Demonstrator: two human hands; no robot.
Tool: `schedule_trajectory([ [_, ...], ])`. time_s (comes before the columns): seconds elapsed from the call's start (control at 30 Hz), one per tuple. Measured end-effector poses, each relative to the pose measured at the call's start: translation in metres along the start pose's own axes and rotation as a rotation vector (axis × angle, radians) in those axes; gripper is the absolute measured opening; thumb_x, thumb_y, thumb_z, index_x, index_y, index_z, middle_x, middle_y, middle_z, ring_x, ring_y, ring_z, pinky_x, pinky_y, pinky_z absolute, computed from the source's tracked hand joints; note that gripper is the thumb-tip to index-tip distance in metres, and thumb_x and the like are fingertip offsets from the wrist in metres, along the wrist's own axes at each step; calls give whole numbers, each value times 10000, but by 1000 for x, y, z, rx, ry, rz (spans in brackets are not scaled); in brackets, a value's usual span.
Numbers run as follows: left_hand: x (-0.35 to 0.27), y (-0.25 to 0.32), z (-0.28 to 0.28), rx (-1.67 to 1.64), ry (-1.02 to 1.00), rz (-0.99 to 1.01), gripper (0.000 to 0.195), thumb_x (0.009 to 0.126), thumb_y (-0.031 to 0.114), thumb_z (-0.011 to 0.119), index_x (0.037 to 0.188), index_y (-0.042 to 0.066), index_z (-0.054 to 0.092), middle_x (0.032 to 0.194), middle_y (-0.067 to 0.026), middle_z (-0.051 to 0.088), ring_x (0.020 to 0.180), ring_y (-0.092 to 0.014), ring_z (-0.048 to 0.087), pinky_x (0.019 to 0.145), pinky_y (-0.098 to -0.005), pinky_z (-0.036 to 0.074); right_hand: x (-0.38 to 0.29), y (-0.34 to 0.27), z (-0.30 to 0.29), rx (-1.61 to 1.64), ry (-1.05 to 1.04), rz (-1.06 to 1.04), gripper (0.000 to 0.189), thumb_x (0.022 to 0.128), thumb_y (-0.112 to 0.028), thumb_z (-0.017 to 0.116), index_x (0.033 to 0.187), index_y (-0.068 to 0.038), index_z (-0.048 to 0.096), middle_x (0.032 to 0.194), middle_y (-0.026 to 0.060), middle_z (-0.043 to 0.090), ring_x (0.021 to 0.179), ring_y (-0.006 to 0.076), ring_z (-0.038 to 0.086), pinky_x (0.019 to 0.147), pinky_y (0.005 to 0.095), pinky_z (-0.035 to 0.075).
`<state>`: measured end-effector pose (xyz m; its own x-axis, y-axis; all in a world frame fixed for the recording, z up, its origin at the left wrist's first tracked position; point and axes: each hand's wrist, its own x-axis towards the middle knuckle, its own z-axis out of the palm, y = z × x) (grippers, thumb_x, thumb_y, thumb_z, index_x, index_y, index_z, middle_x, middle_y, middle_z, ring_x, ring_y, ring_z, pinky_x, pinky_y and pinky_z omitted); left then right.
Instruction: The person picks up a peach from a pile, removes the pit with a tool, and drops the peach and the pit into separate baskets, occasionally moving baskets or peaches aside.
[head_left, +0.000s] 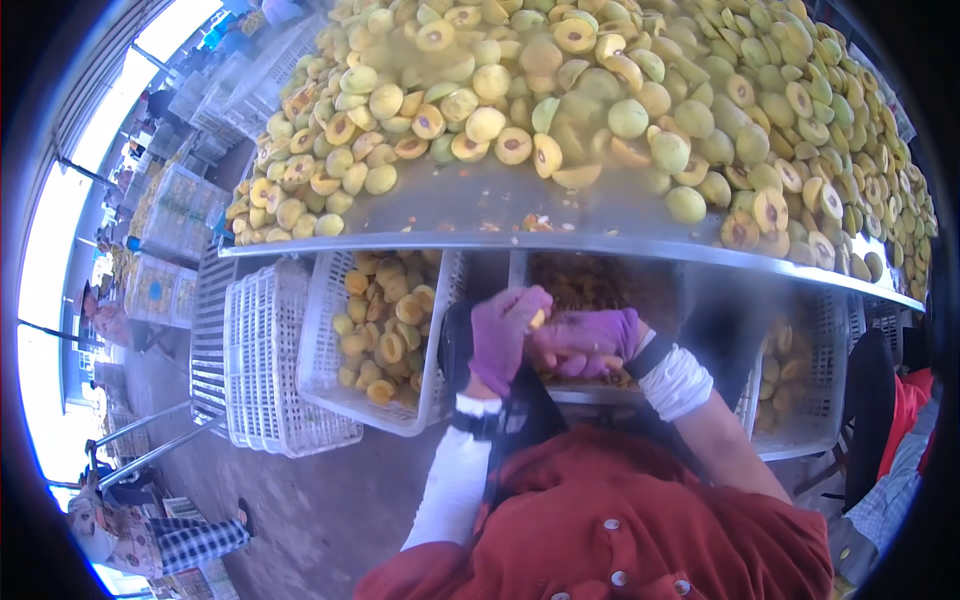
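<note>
My left hand (504, 337), in a purple glove, is closed around a small yellowish piece of fruit (537, 319), of which only a bit shows between the hands. Touching or nearly touching it is my right hand (589, 341), also in a purple glove with bare fingertips; its fingers are curled, and what they hold is hidden. Both hands are above a crate of dark, blurred pieces (592, 279), just below the metal table's edge (525, 241). On that table lies a large heap of halved, green-yellow stone fruit (514, 145), many with brown pit marks.
A white plastic crate (409, 424) with pitted fruit halves (391, 346) stands at left, beside stacked white crates (262, 367). Another fruit crate (802, 442) is at right. A co-worker in red and checked clothing (904, 427) is at the right rim; another person (172, 540) is at lower left.
</note>
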<state>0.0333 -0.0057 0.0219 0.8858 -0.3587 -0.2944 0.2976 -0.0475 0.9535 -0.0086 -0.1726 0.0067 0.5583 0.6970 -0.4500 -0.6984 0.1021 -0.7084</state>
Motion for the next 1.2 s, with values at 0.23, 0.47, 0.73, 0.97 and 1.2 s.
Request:
schedule_trajectory([
  [0.23,-19,-17,-18,-338,571,149,245,851,232,634,924,1,669,839,-81,655,781,-181,621,726,-328,487,9,43,-7,524,-392,-182,395,975,-473,421,854,-103,491,574,-48,409,372,9,328,302,164,235],
  [0.47,110,93,-61,1318,355,1020,448,772,73,649,1206,48,542,1172,-141,598,1080,-339,549,922,-417,443,8,73,-13,-1213,405,-32,439,951,-422,434,917,-41,649,867,164,669,787,319,646,704,403,499],
  [0.73,236,118,24,1788,-214,397,436,731,233,716,1118,89,575,1077,-164,630,989,-334,603,829,-418,480,2,72,-6,-848,869,-179,416,931,-428,487,919,-21,573,809,221,643,773,401,633,685,469,491],
  [0.97,157,93,-22,257,-151,175,450,797,302,671,1136,41,531,867,-107,624,786,-200,639,577,-305,502,-5,42,3,-718,927,-524,373,944,-405,481,860,-47,545,718,222,599,681,416,599,606,488,457],
  [1.2,38,59,10,-443,3,336,391,963,367,444,1148,30,515,959,-108,606,666,-186,603,515,-267,486,4,-15,60,-905,1210,-891,289,943,-326,510,841,-55,504,568,158,546,506,354,567,461,420,436],
])
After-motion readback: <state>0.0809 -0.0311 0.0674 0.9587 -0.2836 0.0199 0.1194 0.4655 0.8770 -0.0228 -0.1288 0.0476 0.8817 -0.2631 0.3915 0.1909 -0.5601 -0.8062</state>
